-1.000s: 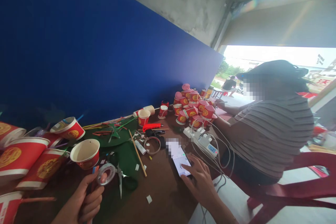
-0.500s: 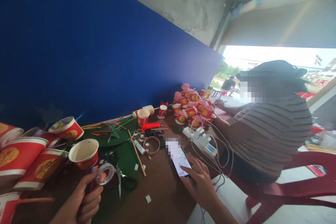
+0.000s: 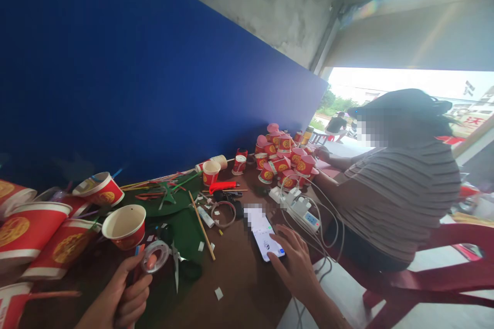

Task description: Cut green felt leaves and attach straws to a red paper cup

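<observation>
My left hand [image 3: 127, 290] is closed around a thin stick-like piece, orange and blue at its top, with a roll of clear tape [image 3: 155, 256] at its fingertips. Fingers spread, my right hand [image 3: 293, 257] hovers at the lower right edge of a smartphone [image 3: 266, 240] that lies lit on the brown table; whether a fingertip touches the screen I cannot tell. Just right of the tape are scissors [image 3: 176, 267], blades spread. A red paper cup [image 3: 124, 226] stands behind my left hand.
More red cups [image 3: 34, 226] lie at the left. Pink-topped cups [image 3: 285, 157] are heaped at the back, near a power strip [image 3: 301, 211] with looped white cables. A seated person [image 3: 401, 190] works at the right. A wooden stick [image 3: 201, 226] and a red-handled tool [image 3: 222, 186] lie mid-table.
My right hand's fingers have drawn back from the phone's screen towards its lower right edge, and the writing on the screen has changed. My left hand keeps its hold.
</observation>
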The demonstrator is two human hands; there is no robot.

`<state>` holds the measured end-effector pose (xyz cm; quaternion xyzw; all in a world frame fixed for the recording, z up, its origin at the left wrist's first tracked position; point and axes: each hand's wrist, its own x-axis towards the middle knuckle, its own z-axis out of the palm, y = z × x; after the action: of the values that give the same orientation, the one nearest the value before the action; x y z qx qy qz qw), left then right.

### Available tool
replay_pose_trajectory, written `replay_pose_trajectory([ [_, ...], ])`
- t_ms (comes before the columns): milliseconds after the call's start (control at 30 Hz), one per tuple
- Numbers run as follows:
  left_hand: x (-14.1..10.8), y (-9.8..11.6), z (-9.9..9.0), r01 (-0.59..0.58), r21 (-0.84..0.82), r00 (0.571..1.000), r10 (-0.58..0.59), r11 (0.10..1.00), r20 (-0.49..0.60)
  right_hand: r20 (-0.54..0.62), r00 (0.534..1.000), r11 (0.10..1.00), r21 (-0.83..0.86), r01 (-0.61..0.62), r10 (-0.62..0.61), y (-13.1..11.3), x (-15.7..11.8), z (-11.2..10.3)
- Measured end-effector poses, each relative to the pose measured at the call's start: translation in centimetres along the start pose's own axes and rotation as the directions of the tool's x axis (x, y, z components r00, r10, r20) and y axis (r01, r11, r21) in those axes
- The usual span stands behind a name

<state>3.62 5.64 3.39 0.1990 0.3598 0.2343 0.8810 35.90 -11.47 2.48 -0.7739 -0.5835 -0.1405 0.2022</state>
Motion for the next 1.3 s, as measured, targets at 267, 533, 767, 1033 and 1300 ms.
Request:
replay_pose_trajectory([
  [267, -0.4, 0.2, 0.8, -0.03, 0.038, 0.999, 0.03, 0.999, -0.014, 0.111, 0.994, 1.0, -0.015, 0.009, -0.007, -0.4, 0.9, 0.8],
  [533, -0.3, 0.2, 0.6, 0.0, 0.019, 1.0, 0.0, 1.0, -0.002, 0.047, 0.998, 0.999, 0.015, 0.032, -0.033, 0.0, -0.2, 0.0],
  [767, -0.3, 0.1, 0.5, -0.002, 0.001, 1.0, 0.002, 1.0, 0.027, 0.119, 0.989, 0.996, 0.034, 0.082, -0.086, -0.5, -0.4, -0.1],
  [1033, -0.1, 0.0, 0.3, -0.008, 0.006, 1.0, 0.008, 1.0, 0.015, 0.111, 0.993, 0.999, 0.006, 0.045, -0.046, -0.4, -0.2, -0.1],
  [1300, 0.2, 0.2, -0.1, 0.027, -0.008, 0.999, -0.027, 1.0, 0.02, 0.083, 0.991, 0.994, 0.025, 0.104, -0.105, 0.0, -0.8, -0.1],
])
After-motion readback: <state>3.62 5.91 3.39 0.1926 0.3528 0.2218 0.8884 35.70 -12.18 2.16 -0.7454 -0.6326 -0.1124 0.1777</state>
